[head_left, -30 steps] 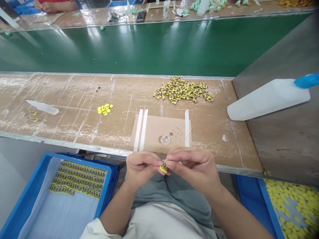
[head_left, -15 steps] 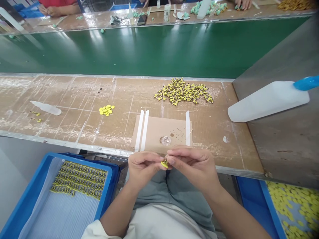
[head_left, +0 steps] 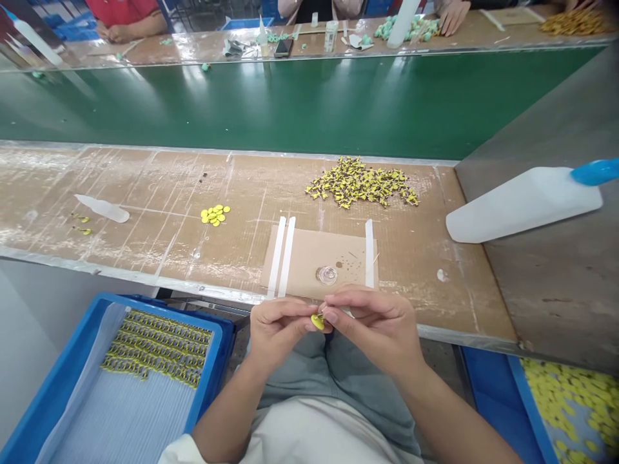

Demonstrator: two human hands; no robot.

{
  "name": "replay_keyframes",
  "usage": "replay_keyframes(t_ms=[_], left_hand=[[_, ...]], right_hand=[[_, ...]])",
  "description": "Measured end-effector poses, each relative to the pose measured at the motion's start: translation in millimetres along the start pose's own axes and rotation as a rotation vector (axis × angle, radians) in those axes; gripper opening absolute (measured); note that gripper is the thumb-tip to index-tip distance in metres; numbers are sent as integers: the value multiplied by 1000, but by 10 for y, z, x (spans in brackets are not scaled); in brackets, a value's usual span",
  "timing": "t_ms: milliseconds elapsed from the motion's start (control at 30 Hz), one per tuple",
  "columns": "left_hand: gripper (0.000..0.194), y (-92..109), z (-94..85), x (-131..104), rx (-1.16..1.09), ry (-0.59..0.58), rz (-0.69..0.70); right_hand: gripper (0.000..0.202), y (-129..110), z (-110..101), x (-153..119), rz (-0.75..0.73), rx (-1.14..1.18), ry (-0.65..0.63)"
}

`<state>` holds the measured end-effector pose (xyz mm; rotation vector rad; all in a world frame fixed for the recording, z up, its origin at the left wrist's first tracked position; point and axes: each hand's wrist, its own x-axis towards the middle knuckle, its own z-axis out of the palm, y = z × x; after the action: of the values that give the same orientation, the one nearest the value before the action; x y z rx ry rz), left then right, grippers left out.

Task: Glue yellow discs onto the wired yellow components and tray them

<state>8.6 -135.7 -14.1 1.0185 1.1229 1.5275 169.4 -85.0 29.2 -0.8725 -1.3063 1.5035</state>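
Observation:
My left hand [head_left: 282,330] pinches a small round yellow disc [head_left: 318,321] by its edge, just over the bench's front edge. From the other side my right hand [head_left: 374,322] is closed, thumb and forefinger pressed together at the disc; a tiny part there is too small to name. Beyond the hands lies a cardboard sheet [head_left: 309,258] with white tape strips, bearing a small clear round dish [head_left: 327,275] and scattered dark specks. A heap of small yellow-and-dark pieces [head_left: 360,183] lies farther back, and a little pile of yellow discs [head_left: 215,214] to the left.
A white bottle [head_left: 525,203] with a blue top leans at the right partition. A translucent dropper bottle [head_left: 103,209] lies at left. Blue trays of rowed pieces [head_left: 159,345] and yellow discs [head_left: 575,399] stand below. Past the green belt [head_left: 271,109], co-workers' hands [head_left: 453,16] rest on another bench.
The camera view has shifted slightly, so the bench sits a little lower and farther right. Both hands stay together at the yellow disc, which is tilted a bit differently.

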Motion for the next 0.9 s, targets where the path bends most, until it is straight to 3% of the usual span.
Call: replay_keyframes(t_ms=[133,467,700,900], left_hand=[[16,20,9,0,-50,-5,-22],[29,-41,-6,-81,-135,18,-113],[21,-26,-7,-90,-155,81,-187],[18,-1,35,-77,-358,101,-436]], right_hand=[[15,56,-13,-20,19,-14,-6],[27,138,10,10,-256,-254,12],[20,171,46,12,-178,-308,64],[16,179,34,31,-100,-354,48]])
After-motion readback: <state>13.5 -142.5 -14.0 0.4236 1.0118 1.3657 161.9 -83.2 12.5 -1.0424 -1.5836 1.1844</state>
